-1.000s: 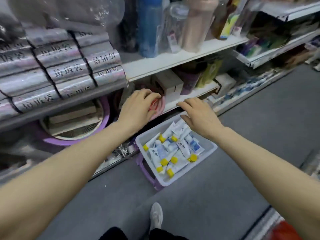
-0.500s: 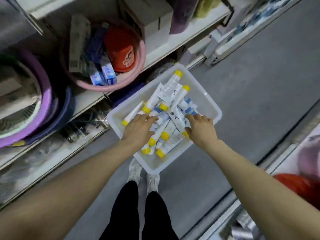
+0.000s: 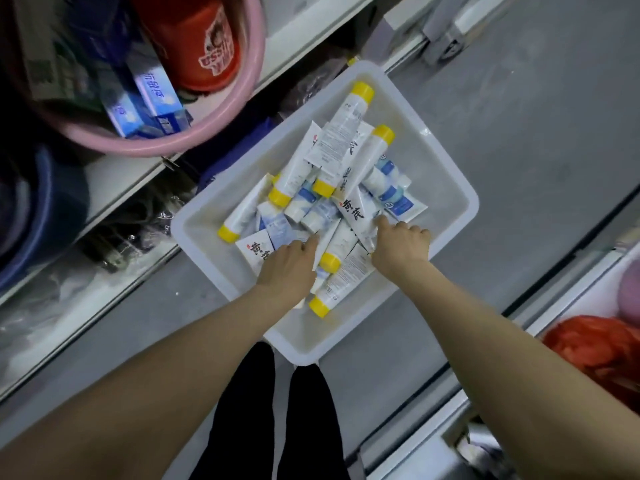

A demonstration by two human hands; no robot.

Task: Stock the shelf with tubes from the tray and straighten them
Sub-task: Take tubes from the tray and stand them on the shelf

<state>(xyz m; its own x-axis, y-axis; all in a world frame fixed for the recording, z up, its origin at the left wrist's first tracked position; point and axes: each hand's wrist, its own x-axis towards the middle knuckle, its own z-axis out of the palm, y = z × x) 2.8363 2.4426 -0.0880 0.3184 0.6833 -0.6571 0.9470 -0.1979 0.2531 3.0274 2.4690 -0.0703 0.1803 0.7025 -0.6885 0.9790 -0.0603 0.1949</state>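
A white plastic tray (image 3: 446,168) sits on the grey floor beside the low shelf (image 3: 114,174). It holds a loose heap of several white tubes (image 3: 341,136) with yellow caps, some printed in blue. Both of my hands are down in the near part of the heap. My left hand (image 3: 289,268) has its fingers curled down around a tube near a yellow cap. My right hand (image 3: 401,242) is closed on the flat end of a tube with black script (image 3: 353,209), index finger stretched along it.
A pink basin (image 3: 225,126) on the shelf holds blue boxes (image 3: 152,98) and a red container (image 3: 197,46). A blue basin (image 3: 45,209) stands to its left. A red bag (image 3: 606,348) lies at the right. My black-clad legs (image 3: 249,410) stand just behind the tray.
Both hands dropped from the shelf edge into the tray, and the view swung down over it. Over the last half second the fingers have closed on tubes in the pile.
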